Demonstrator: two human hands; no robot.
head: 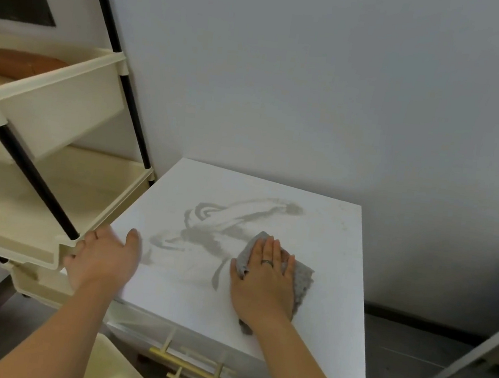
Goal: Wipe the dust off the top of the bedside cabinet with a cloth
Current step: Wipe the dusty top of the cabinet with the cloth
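On your left the cream shelf cart (pixel 50 97) stands close against the cabinet (pixel 322 306); its lower tray rim runs just beside the top's left edge, so you have little room on that side; the back edge meets the grey wall (pixel 315 87); the front and right edges are free, with dark floor (pixel 408 362) beyond the right one. The white top lies open along its back strip and down its whole right side; grey dust smears (pixel 222 229) curl across the middle.

Your left hand (pixel 103 257) sits on the left edge near the front corner; its fingers bend down over the side and the thumb lies on the surface, so it clasps the edge. Your right hand (pixel 265 284) lies flat, right of centre; its fingers are straight and close together, pressing the grey cloth (pixel 303 275) onto the top rather than pinching it; a ring (pixel 267 262) shows on one finger. The cloth is crumpled under the palm and pokes out past the fingertips, to the right and by the wrist; it touches the right end of the smears.

A brown object (pixel 20 64) lies in the cart's upper tray, too blurred to name; a cream bin (pixel 115 369) sits below your left forearm; gold drawer handles (pixel 190 371) jut out under the front edge; a grey frame (pixel 470 369) shows at far right, well apart from the cabinet.
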